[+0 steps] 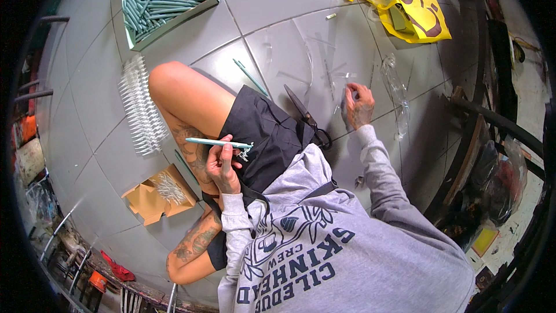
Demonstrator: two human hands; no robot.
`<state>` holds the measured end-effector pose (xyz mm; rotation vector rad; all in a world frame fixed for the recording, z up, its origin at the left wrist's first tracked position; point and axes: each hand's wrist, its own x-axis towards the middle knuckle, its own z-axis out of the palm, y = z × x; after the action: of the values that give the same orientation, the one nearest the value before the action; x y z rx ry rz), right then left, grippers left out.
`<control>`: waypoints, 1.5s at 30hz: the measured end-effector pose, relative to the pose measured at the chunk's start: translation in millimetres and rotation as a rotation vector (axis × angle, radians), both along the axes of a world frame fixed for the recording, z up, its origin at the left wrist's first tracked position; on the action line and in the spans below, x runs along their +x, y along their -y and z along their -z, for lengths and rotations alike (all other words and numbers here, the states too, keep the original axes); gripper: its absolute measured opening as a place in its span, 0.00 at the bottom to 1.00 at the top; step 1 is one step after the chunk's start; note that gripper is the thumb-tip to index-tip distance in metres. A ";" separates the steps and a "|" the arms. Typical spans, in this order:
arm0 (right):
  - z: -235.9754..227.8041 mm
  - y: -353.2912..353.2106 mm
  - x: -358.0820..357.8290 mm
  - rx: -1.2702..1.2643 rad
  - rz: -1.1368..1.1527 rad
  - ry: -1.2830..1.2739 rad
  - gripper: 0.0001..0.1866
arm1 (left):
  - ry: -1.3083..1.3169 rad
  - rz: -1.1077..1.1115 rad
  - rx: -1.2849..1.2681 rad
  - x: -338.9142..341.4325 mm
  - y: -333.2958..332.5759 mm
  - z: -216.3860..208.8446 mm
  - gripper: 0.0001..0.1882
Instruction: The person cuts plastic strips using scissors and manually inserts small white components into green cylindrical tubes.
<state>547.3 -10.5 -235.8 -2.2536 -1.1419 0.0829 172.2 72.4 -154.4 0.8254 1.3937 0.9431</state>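
Observation:
My left hand [223,165] is closed round a slim teal pen [208,142], held nearly level over my bent leg. Small white, crinkled bits [243,149] cluster at the pen's right end. Out to the right, my right hand [359,104] is low over the floor tiles, fingers curled with their tips together. A short clear strip [347,75] lies just beyond those fingertips; whether they pinch anything is too small to tell. Black-handled scissors [304,113] rest between my lap and that hand. Another teal pen [250,76] lies beyond my thigh.
A box [176,22] full of teal pens stands at the far left. Rows of white, spiky pieces [142,104] lie left of my knee. Nearer is a small cardboard box [139,200] with thin white pieces. A yellow bag [425,17] and clear wrapper [395,84] lie right.

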 end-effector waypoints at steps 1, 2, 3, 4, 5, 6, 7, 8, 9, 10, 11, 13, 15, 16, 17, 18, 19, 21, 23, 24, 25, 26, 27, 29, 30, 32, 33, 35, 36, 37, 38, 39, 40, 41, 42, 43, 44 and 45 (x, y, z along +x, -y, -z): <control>1.9 -7.1 5.2 0.001 -0.048 -0.010 0.08 | 0.001 -0.002 0.001 0.7 -0.5 -1.2 0.18; 3.3 -13.4 9.6 0.001 -0.097 -0.019 0.08 | 0.002 -0.005 0.002 1.5 -0.9 -2.0 0.18; 4.7 -17.8 12.1 0.001 -0.147 -0.030 0.08 | 0.006 -0.011 -0.001 1.6 -0.9 -2.3 0.18; 5.9 -20.2 13.8 -0.027 -0.176 -0.013 0.08 | 0.011 -0.017 -0.004 1.9 -1.1 -2.4 0.17; 6.6 -21.9 15.3 -0.054 -0.205 0.004 0.07 | 0.016 -0.022 -0.006 2.1 -1.1 -2.5 0.17; 7.8 -23.8 16.4 -0.080 -0.234 0.020 0.07 | 0.015 -0.024 -0.008 2.0 -0.9 -2.3 0.17; 9.3 -24.2 18.4 -0.084 -0.240 0.017 0.07 | 0.015 -0.025 -0.010 1.9 -0.9 -1.9 0.17; 10.9 -23.8 20.8 -0.089 -0.244 0.014 0.07 | 0.015 -0.025 -0.011 1.9 -1.0 -1.4 0.16; 10.3 -23.5 21.5 -0.096 -0.249 0.012 0.07 | 0.014 -0.026 -0.010 1.5 -0.6 -0.9 0.17; 10.3 -22.8 20.6 -0.064 -0.196 -0.054 0.06 | 0.013 -0.025 -0.008 1.0 -0.4 -0.3 0.17; 10.1 -21.1 18.9 -0.031 -0.143 -0.120 0.06 | 0.013 -0.024 -0.006 0.9 -0.3 0.1 0.17; 9.1 -17.8 14.7 0.016 -0.051 -0.201 0.05 | 0.015 -0.027 -0.011 0.5 -0.6 0.4 0.17; 7.6 -12.4 11.2 0.045 0.027 -0.230 0.05 | 0.012 -0.026 -0.016 0.8 -1.1 -0.5 0.17; 7.0 -9.2 11.0 0.045 0.062 -0.241 0.05 | 0.009 -0.024 -0.018 1.3 -1.3 -1.5 0.17; 6.6 -4.7 12.3 0.046 0.097 -0.252 0.05 | 0.006 -0.022 -0.020 1.5 -1.3 -2.0 0.17; 6.1 -0.1 14.2 0.047 0.133 -0.261 0.05 | 0.012 -0.021 -0.020 1.3 -1.2 -1.3 0.17; 6.9 5.4 16.5 0.055 0.132 -0.262 0.05 | 0.018 -0.020 -0.020 0.7 -0.8 0.0 0.18; 6.9 15.4 20.7 0.073 0.126 -0.265 0.05 | 0.022 -0.020 -0.024 0.1 -0.9 0.4 0.18; 1.1 25.9 25.2 0.033 0.154 -0.232 0.05 | 0.019 -0.022 -0.032 -0.2 -1.0 -0.7 0.18; -4.1 29.9 25.5 0.013 0.168 -0.215 0.05 | 0.023 -0.024 -0.031 -0.1 -1.1 -1.1 0.18; -8.7 32.9 23.9 0.024 0.182 -0.230 0.05 | 0.027 -0.026 -0.030 -0.1 -1.1 -1.5 0.18; -6.1 40.2 24.5 0.024 0.196 -0.221 0.05 | 0.031 -0.028 -0.029 -0.4 -1.0 -1.8 0.18; -3.9 47.3 24.8 0.024 0.213 -0.210 0.05 | 0.030 -0.025 -0.026 -0.4 -1.0 -1.5 0.18; 0.7 61.2 23.5 0.047 0.227 -0.188 0.05 | 0.029 -0.020 -0.022 -0.9 -0.5 -1.0 0.18; 0.5 66.5 21.4 0.034 0.266 -0.205 0.05 | 0.024 -0.018 -0.021 -0.9 -0.5 -1.4 0.18; 4.4 78.8 18.7 0.008 0.345 -0.241 0.06 | 0.014 -0.013 -0.019 -0.7 -0.8 -2.6 0.18; 7.1 83.6 17.1 0.036 0.407 -0.204 0.06 | 0.033 -0.017 -0.012 -1.0 -0.7 -1.9 0.17; 19.8 102.1 40.1 0.121 0.499 -0.233 0.07 | 0.072 -0.022 0.002 -1.9 -0.9 0.2 0.16; 23.8 114.6 55.0 0.163 0.548 -0.246 0.07 | 0.069 -0.026 0.001 -2.1 -0.9 0.3 0.16; 22.1 122.7 67.5 0.113 0.577 -0.235 0.07 | 0.067 -0.032 0.001 -1.3 -0.6 -0.2 0.16; 20.2 130.9 79.3 0.063 0.605 -0.223 0.08 | 0.066 -0.038 0.000 -0.7 -0.3 -0.5 0.16; 17.1 137.7 89.5 0.013 0.633 -0.209 0.08 | 0.075 -0.032 -0.006 -2.9 0.1 2.7 0.16; 13.5 141.8 96.7 0.002 0.645 -0.156 0.08 | 0.082 -0.031 -0.002 -3.1 -0.1 3.7 0.16; 9.6 146.3 103.1 -0.008 0.656 -0.102 0.08 | 0.090 -0.031 0.002 -2.9 -0.2 4.6 0.16; 6.1 147.8 106.7 -0.019 0.670 -0.051 0.09 | 0.095 -0.028 0.007 -2.6 -1.0 4.5 0.16; 6.9 146.6 107.5 0.001 0.704 0.079 0.15 | 0.092 -0.030 0.005 -2.0 -1.2 3.8 0.16; 6.2 145.5 110.0 0.008 0.686 0.100 0.17 | 0.088 -0.034 0.003 -1.1 -1.2 2.6 0.16; -9.2 126.2 99.6 0.015 0.663 0.114 0.19 | 0.077 -0.040 0.004 -1.2 -0.6 1.4 0.15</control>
<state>646.8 -136.7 -226.6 -2.5291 -0.3948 -0.3210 170.9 73.0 -155.8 0.7586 1.3461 0.9989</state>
